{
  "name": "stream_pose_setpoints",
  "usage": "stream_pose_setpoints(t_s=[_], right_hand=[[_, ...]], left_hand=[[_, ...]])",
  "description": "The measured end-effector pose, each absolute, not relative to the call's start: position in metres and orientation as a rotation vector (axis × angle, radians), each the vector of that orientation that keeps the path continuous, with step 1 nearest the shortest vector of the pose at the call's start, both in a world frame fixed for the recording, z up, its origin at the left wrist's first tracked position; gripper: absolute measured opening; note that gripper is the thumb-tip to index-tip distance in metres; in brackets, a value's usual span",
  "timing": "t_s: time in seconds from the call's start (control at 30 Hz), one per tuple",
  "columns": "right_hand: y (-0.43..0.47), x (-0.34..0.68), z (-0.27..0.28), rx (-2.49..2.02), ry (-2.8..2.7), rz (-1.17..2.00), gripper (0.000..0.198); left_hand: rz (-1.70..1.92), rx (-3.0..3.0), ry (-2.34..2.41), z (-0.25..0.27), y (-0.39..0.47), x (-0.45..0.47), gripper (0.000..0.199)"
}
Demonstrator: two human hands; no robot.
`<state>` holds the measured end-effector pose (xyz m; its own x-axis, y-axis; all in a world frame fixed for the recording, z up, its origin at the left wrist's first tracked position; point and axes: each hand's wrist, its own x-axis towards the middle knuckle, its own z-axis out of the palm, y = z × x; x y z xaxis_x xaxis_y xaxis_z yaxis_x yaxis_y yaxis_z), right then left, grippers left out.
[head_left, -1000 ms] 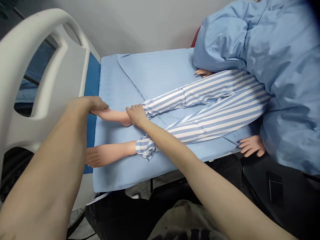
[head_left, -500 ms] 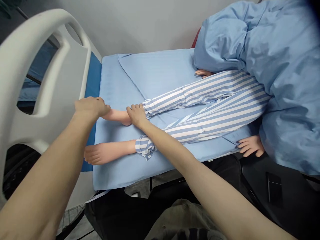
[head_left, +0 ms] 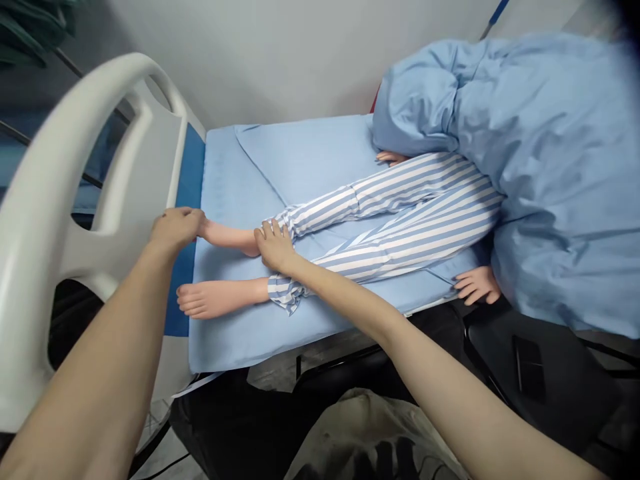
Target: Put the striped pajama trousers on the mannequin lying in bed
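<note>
A figure that looks like a patient manikin lies on the bed in blue-and-white striped trousers (head_left: 400,253), both feet bare. My left hand (head_left: 176,228) is closed around the toes of the far foot (head_left: 227,235). At that foot's ankle, my right hand (head_left: 277,248) rests over the trouser cuff and the skin, fingers curled across the top. The near foot (head_left: 220,299) lies untouched on the sheet, its cuff bunched above the ankle. What is under my palms is hidden.
A white and blue bed end board (head_left: 117,200) stands at the left. A blue quilt (head_left: 555,167) covers the figure's upper body; its near hand (head_left: 477,285) sticks out. Black chairs line the near side, one with a dark phone-like object (head_left: 529,367) on it.
The camera view has shifted, so the bed sits slightly lower and the quilt further left. Both my hands keep their places at the far foot, with little visible movement.
</note>
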<state>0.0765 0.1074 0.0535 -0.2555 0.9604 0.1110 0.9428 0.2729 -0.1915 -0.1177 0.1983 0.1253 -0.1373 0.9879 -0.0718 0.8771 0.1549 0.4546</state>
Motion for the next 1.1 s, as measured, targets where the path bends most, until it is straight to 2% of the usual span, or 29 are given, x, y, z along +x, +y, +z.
stream_pose_setpoints(t_s=[0.13,0.27,0.33,0.47,0.53,0.67,0.8,0.9,0.97,1.1], right_hand=[[0.054,0.081,0.065,-1.632,-2.486,0.356,0.039],[0.022,0.077,0.058,-1.512,-2.633,0.41,0.049],[0.017,0.074,0.052,-1.515,-2.618,0.319,0.053],[0.016,0.072,0.048,-1.533,-2.603,0.262,0.057],[0.017,0.072,0.049,-1.531,-2.596,0.278,0.059],[0.016,0.072,0.053,-1.563,-2.58,0.351,0.059],[0.019,0.072,0.05,-1.585,-2.551,0.389,0.058],[0.023,0.074,0.044,-1.578,-2.551,0.479,0.063],[0.023,0.073,0.042,-1.567,-2.546,0.464,0.063],[0.019,0.07,0.04,-1.539,-2.518,0.312,0.06]], left_hand=[[0.368,1.668,1.93,0.141,0.135,-0.119,0.042],[0.699,1.391,1.692,0.124,0.065,-0.126,0.033],[0.898,1.489,1.771,0.107,0.035,-0.129,0.032],[1.049,1.833,2.113,0.079,-0.004,-0.132,0.055],[0.943,2.054,2.202,0.077,-0.01,-0.133,0.055],[0.57,2.371,2.247,0.098,0.014,-0.133,0.03],[0.097,2.221,2.214,0.123,0.068,-0.136,0.019],[-0.133,2.076,2.071,0.128,0.085,-0.14,0.022],[-0.001,2.027,2.124,0.122,0.071,-0.139,0.032],[0.611,1.824,2.551,0.085,0.01,-0.12,0.063]])
